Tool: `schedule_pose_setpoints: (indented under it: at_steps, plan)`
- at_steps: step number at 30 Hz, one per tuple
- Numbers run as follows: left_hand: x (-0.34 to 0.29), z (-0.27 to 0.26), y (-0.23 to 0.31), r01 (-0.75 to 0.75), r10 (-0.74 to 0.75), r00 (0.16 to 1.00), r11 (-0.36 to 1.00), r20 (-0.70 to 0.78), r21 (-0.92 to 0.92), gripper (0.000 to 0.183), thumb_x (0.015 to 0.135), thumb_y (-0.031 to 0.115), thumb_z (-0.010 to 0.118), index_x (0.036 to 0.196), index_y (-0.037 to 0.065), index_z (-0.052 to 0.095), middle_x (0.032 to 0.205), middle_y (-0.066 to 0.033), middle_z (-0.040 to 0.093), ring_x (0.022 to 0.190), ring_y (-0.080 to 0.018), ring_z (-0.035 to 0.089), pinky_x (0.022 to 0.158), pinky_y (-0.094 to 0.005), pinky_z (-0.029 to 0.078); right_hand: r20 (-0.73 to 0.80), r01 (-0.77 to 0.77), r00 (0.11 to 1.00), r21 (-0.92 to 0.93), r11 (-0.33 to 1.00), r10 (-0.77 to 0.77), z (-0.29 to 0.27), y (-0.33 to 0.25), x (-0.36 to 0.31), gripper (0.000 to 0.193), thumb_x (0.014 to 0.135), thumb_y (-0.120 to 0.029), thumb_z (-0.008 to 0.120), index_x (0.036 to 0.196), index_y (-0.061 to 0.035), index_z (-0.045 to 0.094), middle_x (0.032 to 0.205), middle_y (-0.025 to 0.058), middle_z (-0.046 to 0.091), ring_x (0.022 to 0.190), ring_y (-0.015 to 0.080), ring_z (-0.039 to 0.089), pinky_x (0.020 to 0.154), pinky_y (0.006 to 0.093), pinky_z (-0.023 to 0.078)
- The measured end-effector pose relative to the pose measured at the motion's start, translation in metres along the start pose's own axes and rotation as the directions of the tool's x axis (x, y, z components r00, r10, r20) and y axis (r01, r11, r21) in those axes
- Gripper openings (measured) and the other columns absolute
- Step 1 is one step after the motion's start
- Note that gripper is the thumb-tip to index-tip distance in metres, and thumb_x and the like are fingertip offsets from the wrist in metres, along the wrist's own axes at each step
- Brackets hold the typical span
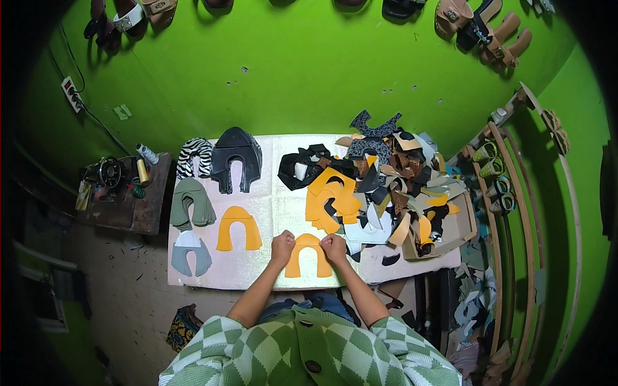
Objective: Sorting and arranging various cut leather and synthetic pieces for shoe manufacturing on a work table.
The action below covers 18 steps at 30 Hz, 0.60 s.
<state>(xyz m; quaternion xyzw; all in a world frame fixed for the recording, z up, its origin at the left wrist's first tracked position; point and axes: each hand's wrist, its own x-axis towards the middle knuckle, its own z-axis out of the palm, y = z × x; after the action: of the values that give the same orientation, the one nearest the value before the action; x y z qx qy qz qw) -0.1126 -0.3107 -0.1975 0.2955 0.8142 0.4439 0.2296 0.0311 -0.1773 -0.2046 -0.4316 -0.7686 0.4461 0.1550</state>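
Observation:
A yellow-orange arch-shaped shoe-upper piece [293, 265] lies flat on the table in front of me, its opening toward me. A curved seam or overlap line crosses its top. My left hand [283, 247] is closed at its upper left edge, and my right hand [333, 248] is closed at its upper right edge. The fingertips pinch the two sides; their exact hold is too small to make out. A similar yellow arch piece [225, 233] lies to the left. Behind my hands, several loose yellow pieces [335, 193] lie in a heap.
Stacks of green [187, 204], grey-blue [177, 257], black [237, 145] and zebra-striped [190, 153] arch pieces stand on the left of the table [277, 222]. A cardboard box [450, 241] and mixed scraps [412, 167] crowd the right. A sewing machine [111, 172] stands far left; wooden racks [515, 238] stand right.

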Motion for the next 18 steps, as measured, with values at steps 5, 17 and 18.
schedule_pose_setpoints:
  at_steps: [5,17,18]
  plan:
    - [-0.005,0.002,0.009,-0.011,0.012,0.999,0.999,-0.034,0.033,0.009,0.075,0.002,0.06,0.083,-0.001,0.059,0.07,-0.015,0.063,0.066,-0.0267,0.063,0.061,-0.0336,0.05,-0.021,0.007,1.0,-0.062,0.998,-0.009,0.001,-0.006,-0.002,0.014,0.07,-0.011,0.071,0.073,-0.0002,0.063,0.064,0.0083,0.063,0.057,0.0158,0.06,0.057,0.0274,0.048]
    - [-0.033,0.013,0.014,-0.281,0.351,0.935,0.811,-0.042,0.513,0.014,0.074,0.005,0.058,0.088,0.007,0.06,0.09,-0.0072,0.058,0.09,-0.0244,0.053,0.078,-0.0382,0.04,0.104,0.455,0.878,-0.487,0.746,-0.467,0.02,-0.029,-0.043,0.03,0.081,-0.009,0.048,0.11,-0.0116,0.057,0.101,0.0083,0.054,0.095,0.023,0.053,0.077,0.0352,0.041]
    - [-0.035,0.012,0.013,-0.288,0.349,0.937,0.775,0.0,0.563,0.018,0.075,0.007,0.058,0.093,0.008,0.062,0.095,-0.0061,0.06,0.093,-0.0238,0.053,0.081,-0.0392,0.038,0.105,0.453,0.879,-0.487,0.747,-0.465,0.021,-0.025,-0.046,0.03,0.081,-0.009,0.048,0.11,-0.0116,0.057,0.101,0.0083,0.054,0.095,0.023,0.053,0.077,0.0352,0.041]
